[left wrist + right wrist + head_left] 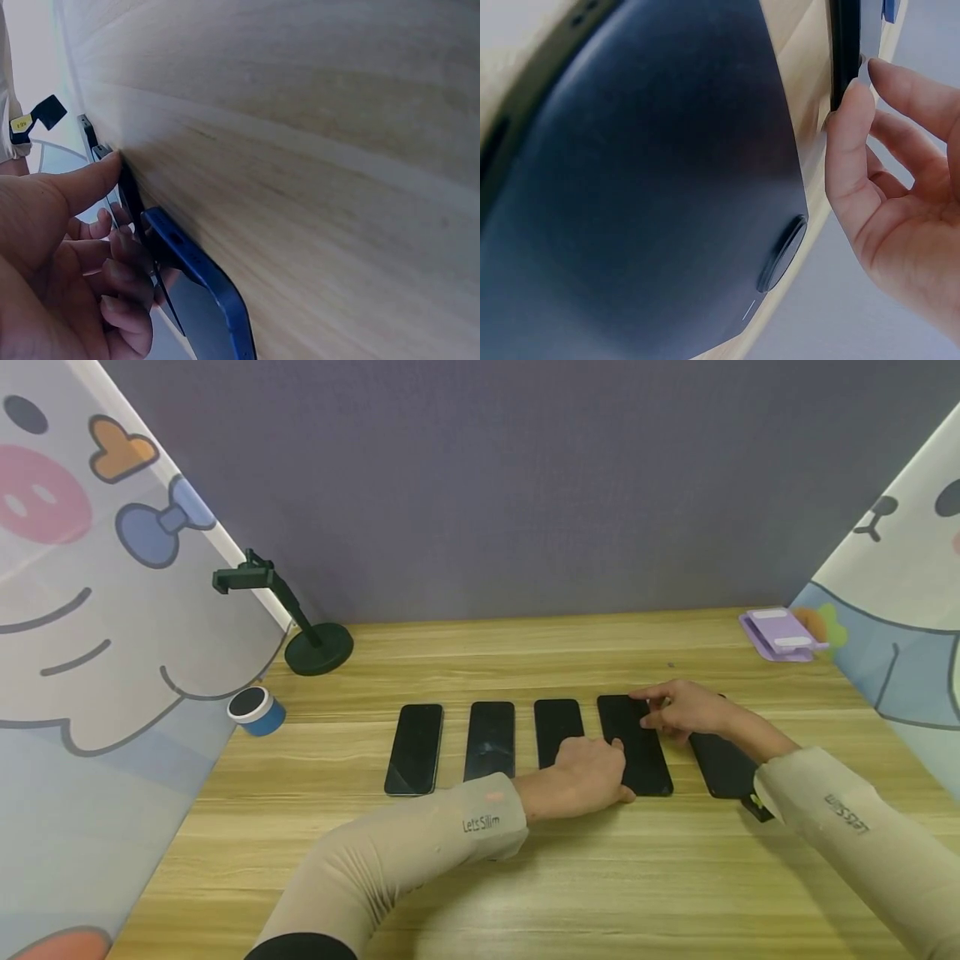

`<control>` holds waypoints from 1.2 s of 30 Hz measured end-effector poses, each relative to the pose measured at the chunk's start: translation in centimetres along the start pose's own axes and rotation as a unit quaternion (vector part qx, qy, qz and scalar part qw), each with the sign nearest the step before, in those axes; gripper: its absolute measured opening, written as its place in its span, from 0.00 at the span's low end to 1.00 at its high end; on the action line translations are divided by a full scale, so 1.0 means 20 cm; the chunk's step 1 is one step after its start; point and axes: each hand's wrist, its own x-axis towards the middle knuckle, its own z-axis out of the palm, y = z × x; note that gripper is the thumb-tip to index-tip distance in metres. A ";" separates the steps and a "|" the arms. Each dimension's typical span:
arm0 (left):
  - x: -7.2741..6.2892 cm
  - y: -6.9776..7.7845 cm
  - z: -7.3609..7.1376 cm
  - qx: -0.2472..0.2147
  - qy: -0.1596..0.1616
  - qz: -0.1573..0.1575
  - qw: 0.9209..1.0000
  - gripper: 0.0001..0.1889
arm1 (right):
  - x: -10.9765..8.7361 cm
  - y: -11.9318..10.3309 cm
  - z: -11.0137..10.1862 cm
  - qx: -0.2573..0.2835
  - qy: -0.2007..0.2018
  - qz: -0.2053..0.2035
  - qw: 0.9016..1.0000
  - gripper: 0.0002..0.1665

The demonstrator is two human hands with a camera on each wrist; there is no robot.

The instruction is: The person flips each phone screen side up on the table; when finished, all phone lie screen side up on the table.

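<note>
Five-like row aside, a black phone lies flat on the table between my two hands. My left hand holds its lower left part, with the thumb at the bottom edge and the other fingers curled at the side. At the upper right corner my right hand pinches it, index finger on the top edge and thumb at the right side. Under my right forearm lies another dark phone; a raised round ring shows on it in the right wrist view. Left of my hands is a phone, partly hidden by the left hand.
Two more dark phones, one and another, lie farther left. A dark green stand and a blue jar are at the left. A purple holder stands back right. Panels enclose the table.
</note>
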 end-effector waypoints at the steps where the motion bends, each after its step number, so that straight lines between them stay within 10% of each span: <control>1: 0.00 0.00 0.00 0.004 -0.001 -0.001 1.000 0.42 | 0.00 0.00 0.00 -0.001 0.000 0.000 1.000 0.38; 15: 0.03 0.03 -0.05 0.001 -0.008 0.022 1.000 0.38 | -0.01 0.01 -0.03 -0.003 0.011 0.005 1.000 0.39; 36: 0.32 0.30 -0.04 0.013 0.033 0.107 0.994 0.43 | -0.20 0.32 -0.27 -0.040 0.086 0.038 0.995 0.41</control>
